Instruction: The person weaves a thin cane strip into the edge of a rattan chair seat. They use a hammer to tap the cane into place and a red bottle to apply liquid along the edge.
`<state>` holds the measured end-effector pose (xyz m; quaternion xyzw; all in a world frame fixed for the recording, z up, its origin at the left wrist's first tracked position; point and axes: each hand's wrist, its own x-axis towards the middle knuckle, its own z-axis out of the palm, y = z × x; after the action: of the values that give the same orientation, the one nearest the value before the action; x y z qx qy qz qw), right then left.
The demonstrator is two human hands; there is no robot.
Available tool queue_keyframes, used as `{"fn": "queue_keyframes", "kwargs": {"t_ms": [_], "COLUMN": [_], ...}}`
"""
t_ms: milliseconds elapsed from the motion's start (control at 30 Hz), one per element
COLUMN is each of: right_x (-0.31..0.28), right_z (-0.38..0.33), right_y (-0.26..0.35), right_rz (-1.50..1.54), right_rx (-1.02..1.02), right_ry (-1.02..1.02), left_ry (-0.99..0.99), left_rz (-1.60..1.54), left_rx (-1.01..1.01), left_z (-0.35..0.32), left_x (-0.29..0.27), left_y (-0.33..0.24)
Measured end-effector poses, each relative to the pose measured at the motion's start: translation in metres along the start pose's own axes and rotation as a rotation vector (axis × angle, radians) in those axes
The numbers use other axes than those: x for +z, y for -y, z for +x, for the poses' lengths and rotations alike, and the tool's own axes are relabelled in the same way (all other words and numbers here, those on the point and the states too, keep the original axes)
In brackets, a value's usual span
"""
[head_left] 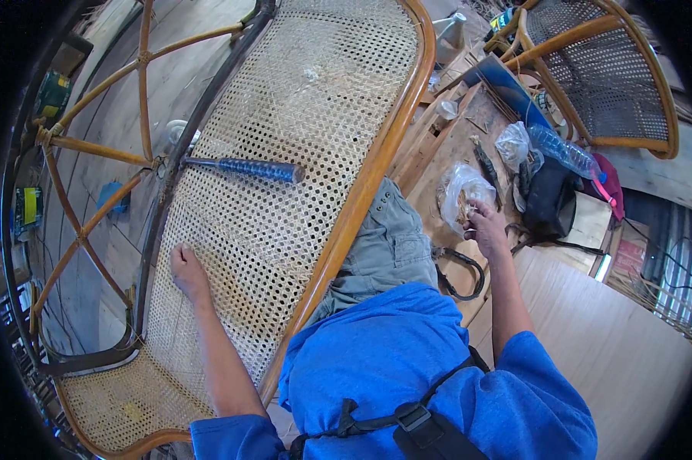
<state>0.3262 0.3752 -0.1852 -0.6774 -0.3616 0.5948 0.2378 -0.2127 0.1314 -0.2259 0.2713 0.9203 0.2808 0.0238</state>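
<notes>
Greyish boards [186,83] flank a pale, brown-stained cane panel [285,211].

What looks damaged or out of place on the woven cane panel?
The woven cane panel has brownish blotches against its paler weave; I can't tell if that's damage. A blue-handled tool also lies across it.

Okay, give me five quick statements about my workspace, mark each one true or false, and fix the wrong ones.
1. The right hand is at a clear plastic bag. True.
2. A blue-handled tool lies on the woven cane panel. True.
3. The left hand grips that tool. False: it is at the cane panel, apart from the tool.
4. A clear plastic bottle lies to the right of that bag. True.
5. That bag lies on the cane panel. False: it is right of the panel.
</notes>
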Motion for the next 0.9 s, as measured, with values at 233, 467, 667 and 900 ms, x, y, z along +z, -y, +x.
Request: {"fn": "queue_keyframes", "kwargs": {"t_ms": [233, 467, 667, 900], "right_x": [0.003, -0.007, 0.000, 0.051], "right_z": [-0.001, 0.010, 0.015, -0.035], "right_y": [-0.001, 0.000, 0.005, 0.063], "right_rz": [0.007, -0.115, 0.024, -0.115], "right_rx": [-0.056, -0.220, -0.333, -0.503], "right_ry": [-0.033, -0.132, -0.148, -0.116], "left_ry": [0.043, 0.018, 0.017, 0.027], "left_rz": [0.019, 0.018, 0.006, 0.044], "left_rx": [-0.035, -0.031, -0.064, -0.085], "left_z": [-0.001, -0.002, -0.004, 0.008], "left_x": [-0.005, -0.001, 0.017, -0.011], "left_y": [-0.010, -0.011, 0.013, -0.008]}}
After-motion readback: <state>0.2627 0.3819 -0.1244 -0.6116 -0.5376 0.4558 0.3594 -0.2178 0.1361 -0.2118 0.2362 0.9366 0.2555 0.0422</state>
